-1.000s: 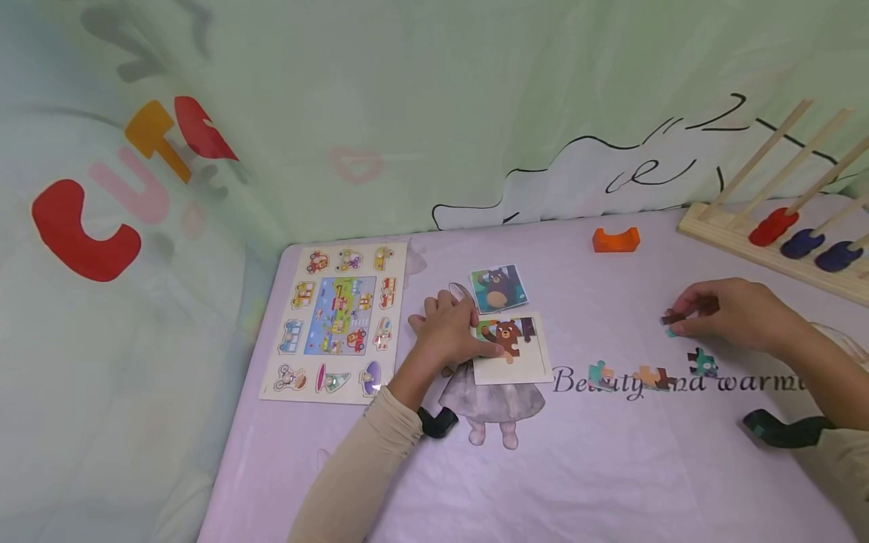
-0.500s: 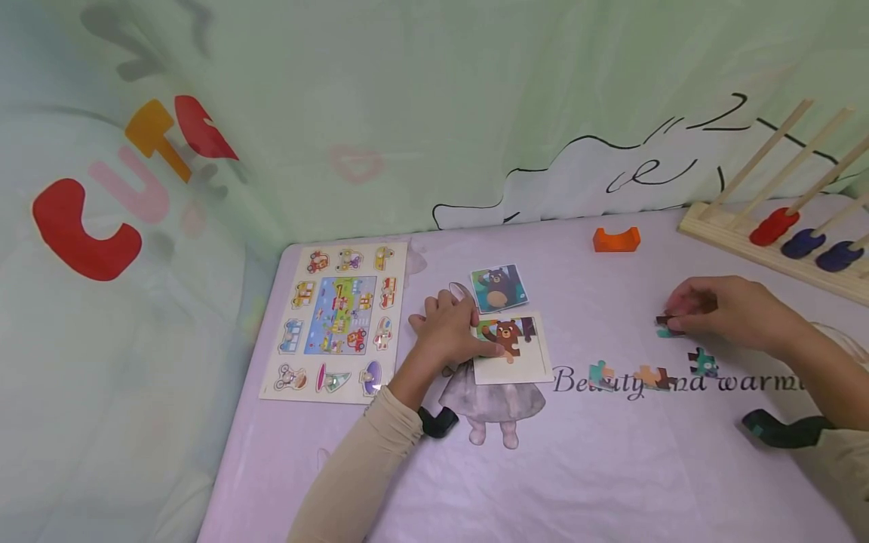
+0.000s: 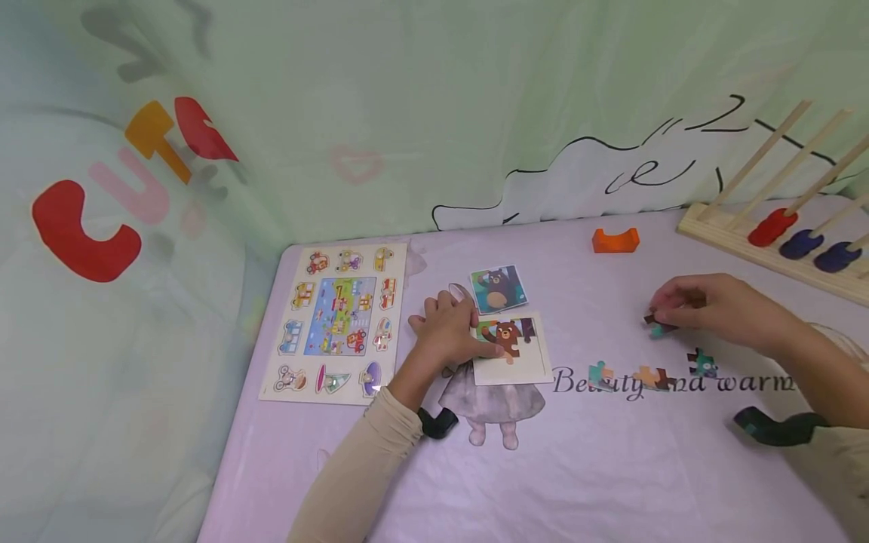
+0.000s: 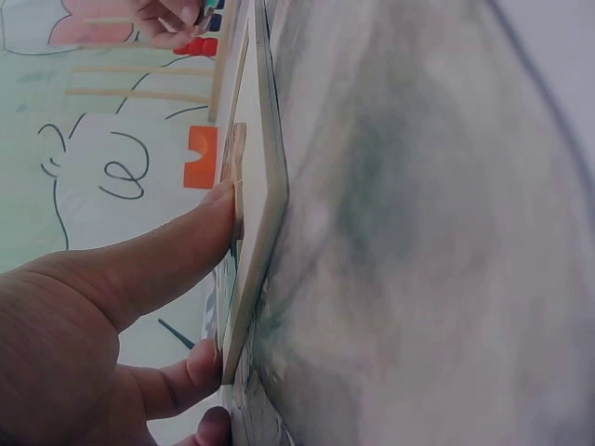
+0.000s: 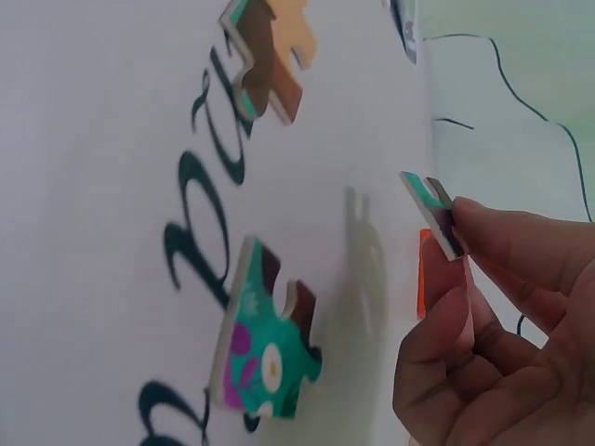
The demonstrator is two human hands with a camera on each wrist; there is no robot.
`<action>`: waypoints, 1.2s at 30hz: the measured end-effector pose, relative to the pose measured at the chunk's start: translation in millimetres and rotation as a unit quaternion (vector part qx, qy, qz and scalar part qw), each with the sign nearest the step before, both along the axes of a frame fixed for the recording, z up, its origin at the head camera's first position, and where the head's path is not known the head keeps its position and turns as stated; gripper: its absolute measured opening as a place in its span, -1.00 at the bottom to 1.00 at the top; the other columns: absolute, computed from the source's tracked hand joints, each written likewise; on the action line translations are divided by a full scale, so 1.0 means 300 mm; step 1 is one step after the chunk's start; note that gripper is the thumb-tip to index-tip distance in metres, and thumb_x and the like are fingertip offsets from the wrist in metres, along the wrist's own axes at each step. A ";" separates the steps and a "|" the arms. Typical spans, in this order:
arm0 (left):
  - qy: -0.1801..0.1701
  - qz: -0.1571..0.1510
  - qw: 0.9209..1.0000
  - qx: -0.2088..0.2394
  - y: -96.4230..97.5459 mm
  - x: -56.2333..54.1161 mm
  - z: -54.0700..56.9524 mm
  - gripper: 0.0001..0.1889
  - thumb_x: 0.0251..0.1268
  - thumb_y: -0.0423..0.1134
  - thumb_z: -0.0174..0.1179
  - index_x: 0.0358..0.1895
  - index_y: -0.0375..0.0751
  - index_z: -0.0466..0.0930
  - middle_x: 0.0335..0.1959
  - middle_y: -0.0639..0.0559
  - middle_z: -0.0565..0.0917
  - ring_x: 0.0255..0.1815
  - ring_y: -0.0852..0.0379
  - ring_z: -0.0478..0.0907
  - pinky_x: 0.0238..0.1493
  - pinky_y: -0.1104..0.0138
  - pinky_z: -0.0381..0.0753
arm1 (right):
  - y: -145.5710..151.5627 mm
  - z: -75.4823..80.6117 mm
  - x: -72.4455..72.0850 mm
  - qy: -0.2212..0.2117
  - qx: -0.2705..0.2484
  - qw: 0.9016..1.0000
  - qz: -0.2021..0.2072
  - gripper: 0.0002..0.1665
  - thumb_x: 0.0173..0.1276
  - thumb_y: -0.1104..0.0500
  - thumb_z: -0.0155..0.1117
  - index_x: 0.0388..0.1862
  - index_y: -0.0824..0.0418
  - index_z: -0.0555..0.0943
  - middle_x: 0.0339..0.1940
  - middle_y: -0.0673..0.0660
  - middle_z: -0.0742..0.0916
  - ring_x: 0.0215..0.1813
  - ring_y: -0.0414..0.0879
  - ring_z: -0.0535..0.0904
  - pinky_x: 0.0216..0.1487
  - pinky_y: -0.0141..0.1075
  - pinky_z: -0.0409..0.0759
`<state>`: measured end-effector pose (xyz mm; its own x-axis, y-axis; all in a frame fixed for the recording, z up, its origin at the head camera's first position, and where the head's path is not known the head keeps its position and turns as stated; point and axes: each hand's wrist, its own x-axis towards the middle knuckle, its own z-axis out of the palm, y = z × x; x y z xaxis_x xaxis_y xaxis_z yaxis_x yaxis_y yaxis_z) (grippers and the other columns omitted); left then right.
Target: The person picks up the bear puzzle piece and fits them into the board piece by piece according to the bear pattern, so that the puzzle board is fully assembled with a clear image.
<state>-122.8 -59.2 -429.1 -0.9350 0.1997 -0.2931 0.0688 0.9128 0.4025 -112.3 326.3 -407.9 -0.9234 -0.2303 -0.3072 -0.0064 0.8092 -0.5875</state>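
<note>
A small wooden puzzle board (image 3: 532,369) with a partly filled bear picture lies in the middle of the table. My left hand (image 3: 444,328) holds its left side, the thumb (image 4: 186,246) resting on the fitted pieces and a fingertip at the edge. Between the thumb and fingers of my right hand (image 3: 713,305), above the table, is a brown and teal puzzle piece (image 5: 435,209). Below that hand lie a teal flowered piece (image 5: 270,344), a peach and brown piece (image 3: 655,376) and a teal and peach piece (image 3: 600,373).
A bear picture card (image 3: 498,289) lies behind the puzzle board. To the left is a vehicle peg puzzle (image 3: 339,317). An orange block (image 3: 615,240) stands at the back, and a wooden rack with pegs and beads (image 3: 774,249) at the back right.
My right hand has moved left with the puzzle piece, a short way toward the puzzle board. The left hand and the loose pieces have stayed where they were.
</note>
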 end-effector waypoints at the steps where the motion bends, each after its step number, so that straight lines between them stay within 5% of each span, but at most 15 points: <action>1: 0.000 0.000 1.000 0.001 0.000 0.000 -0.001 -0.44 -0.11 0.28 0.56 -0.30 0.02 0.46 -0.15 0.00 0.37 0.05 -0.06 0.24 -0.02 -0.04 0.18 | -0.006 0.001 -0.001 -0.006 -0.007 1.000 0.002 -0.61 0.46 -0.05 0.34 0.12 0.14 0.67 -0.06 0.07 0.76 -0.18 -0.30 0.56 -0.18 -0.49 0.57; 10: 0.004 -0.002 1.000 0.002 -0.002 0.000 -0.001 -0.44 -0.11 0.27 0.57 -0.31 0.03 0.45 -0.16 0.00 0.37 0.04 -0.06 0.25 -0.03 -0.04 0.17 | -0.065 0.013 -0.012 -0.075 -0.069 0.995 -0.003 -0.56 0.55 0.00 0.22 0.24 0.22 0.56 0.03 0.20 0.66 -0.15 -0.12 0.68 -0.17 -0.35 0.72; 24: 0.004 -0.003 1.000 -0.001 0.000 0.001 0.003 -0.43 -0.11 0.28 0.57 -0.32 0.03 0.44 -0.16 0.00 0.37 0.05 -0.06 0.25 -0.02 -0.04 0.18 | -0.147 0.021 -0.015 -0.048 -0.108 0.992 0.040 -0.66 0.52 0.19 0.23 0.23 0.15 0.62 0.01 0.15 0.66 -0.05 -0.15 0.64 -0.08 -0.39 0.68; 36: 0.003 -0.001 1.000 0.000 0.001 -0.001 0.000 -0.44 -0.12 0.27 0.57 -0.33 0.04 0.44 -0.16 0.00 0.37 0.05 -0.05 0.25 -0.01 -0.05 0.18 | -0.246 0.012 -0.022 -0.080 -0.147 0.985 0.033 -0.69 0.46 0.19 0.31 0.14 0.23 0.63 -0.04 0.16 0.73 -0.10 -0.08 0.68 -0.08 -0.36 0.70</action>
<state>-122.9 -58.8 -429.1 -0.9366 0.2012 -0.2868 0.0732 0.9130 0.4013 -119.0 252.6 -404.3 -0.8481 -0.3896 -0.3591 0.0585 0.6048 -0.7943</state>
